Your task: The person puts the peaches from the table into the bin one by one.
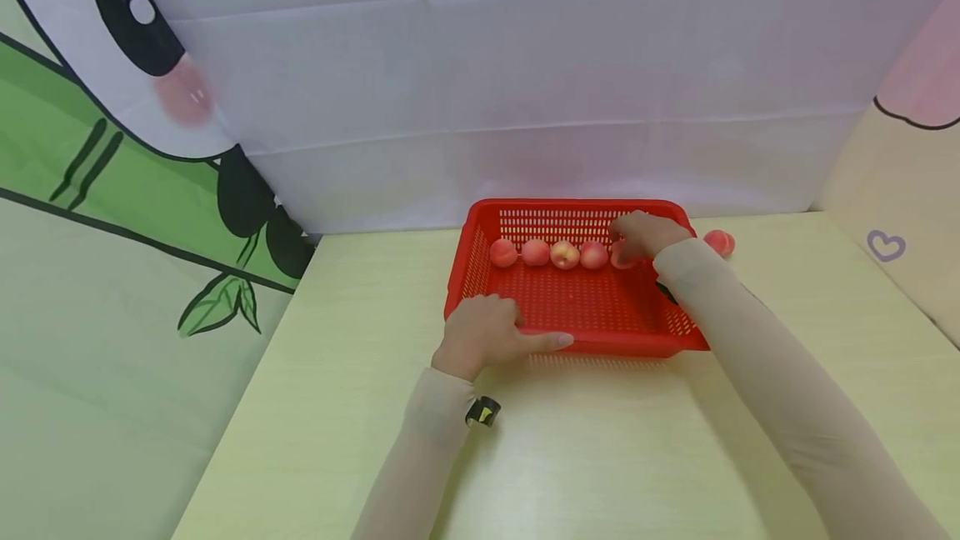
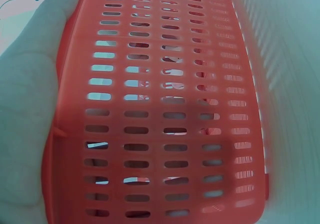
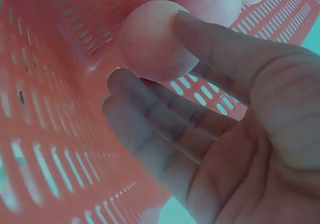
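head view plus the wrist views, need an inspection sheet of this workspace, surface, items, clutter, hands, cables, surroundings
surface: pale wood-look table, bare along its near side
job's things: rectangular red plastic basket with slotted walls; inside, five round pink-red peaches in a row toward the far wall; at least one more peach outside, right of the basket
clutter: nothing seen
left hand: grips the basket's near-left rim, thumb along the near edge
right hand: thumb and fingers around the row's rightmost peach
cables: nothing seen
surroundings: creased pale backdrop with cartoon prints
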### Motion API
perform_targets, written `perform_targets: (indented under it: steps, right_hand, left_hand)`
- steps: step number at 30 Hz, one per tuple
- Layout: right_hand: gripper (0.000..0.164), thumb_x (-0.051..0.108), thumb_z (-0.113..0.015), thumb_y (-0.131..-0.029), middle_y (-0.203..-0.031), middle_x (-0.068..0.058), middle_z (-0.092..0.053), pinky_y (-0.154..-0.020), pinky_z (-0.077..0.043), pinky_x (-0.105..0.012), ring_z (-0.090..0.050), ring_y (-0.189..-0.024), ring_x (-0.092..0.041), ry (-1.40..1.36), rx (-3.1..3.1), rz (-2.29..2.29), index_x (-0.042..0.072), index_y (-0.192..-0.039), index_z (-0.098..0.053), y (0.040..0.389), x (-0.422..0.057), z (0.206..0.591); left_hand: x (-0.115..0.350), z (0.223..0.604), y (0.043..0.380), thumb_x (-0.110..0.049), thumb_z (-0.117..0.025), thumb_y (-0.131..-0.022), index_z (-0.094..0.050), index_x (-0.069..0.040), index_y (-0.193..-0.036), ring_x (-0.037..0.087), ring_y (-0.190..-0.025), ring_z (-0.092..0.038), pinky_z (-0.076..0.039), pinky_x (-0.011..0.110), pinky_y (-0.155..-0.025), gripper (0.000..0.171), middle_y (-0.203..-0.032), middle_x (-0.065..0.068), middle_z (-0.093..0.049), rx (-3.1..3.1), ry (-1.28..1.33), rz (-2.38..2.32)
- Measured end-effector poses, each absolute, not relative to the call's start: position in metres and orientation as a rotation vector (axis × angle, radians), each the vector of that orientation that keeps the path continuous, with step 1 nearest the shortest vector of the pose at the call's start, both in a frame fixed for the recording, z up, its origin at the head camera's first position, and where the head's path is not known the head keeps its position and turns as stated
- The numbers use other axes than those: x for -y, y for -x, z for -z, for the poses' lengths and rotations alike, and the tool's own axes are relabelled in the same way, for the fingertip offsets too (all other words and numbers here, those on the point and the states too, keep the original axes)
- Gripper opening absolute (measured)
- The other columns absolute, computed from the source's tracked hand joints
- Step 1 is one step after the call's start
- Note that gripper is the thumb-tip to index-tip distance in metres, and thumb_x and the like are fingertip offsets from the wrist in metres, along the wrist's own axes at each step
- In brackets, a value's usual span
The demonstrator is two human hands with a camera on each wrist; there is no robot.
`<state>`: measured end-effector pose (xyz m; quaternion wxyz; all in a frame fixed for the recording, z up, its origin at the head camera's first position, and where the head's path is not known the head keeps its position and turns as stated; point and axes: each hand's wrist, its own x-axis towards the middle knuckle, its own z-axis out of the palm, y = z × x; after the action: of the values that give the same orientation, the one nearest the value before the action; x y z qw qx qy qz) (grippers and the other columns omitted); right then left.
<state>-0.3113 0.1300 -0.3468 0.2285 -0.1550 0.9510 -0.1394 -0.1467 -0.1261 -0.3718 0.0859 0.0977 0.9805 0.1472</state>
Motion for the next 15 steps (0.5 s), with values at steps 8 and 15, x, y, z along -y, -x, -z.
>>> perform_targets:
  steps: [8, 15]
  right_hand:
    - [0.035, 0.018, -0.079, -0.096, -0.115, -0.015, -0.066, -0.093, -0.054, -0.052, -0.059, -0.106, -0.034, 0.348, -2.589, 0.44, 0.007, -0.127, -0.068, 0.3137, -0.1311, 0.3502]
    - [0.046, 0.02, -0.08, -0.095, -0.123, -0.016, -0.065, -0.096, -0.055, -0.055, -0.059, -0.11, -0.036, 0.319, -2.57, 0.476, 0.009, -0.135, -0.061, 0.313, -0.1332, 0.3485]
  left_hand:
    - [0.1267, 0.372, 0.1463, -0.093, -0.057, -0.081, -0.042, -0.019, -0.06, 0.009, -0.052, -0.029, -0.027, 0.029, -0.051, 0.078, -0.053, -0.007, -0.028, -2.924, -0.285, -0.437]
    - [0.126, 0.373, 0.1476, -0.094, -0.056, -0.08, -0.042, -0.019, -0.06, 0.009, -0.051, -0.028, -0.027, 0.029, -0.051, 0.079, -0.052, -0.008, -0.027, -2.925, -0.293, -0.434]
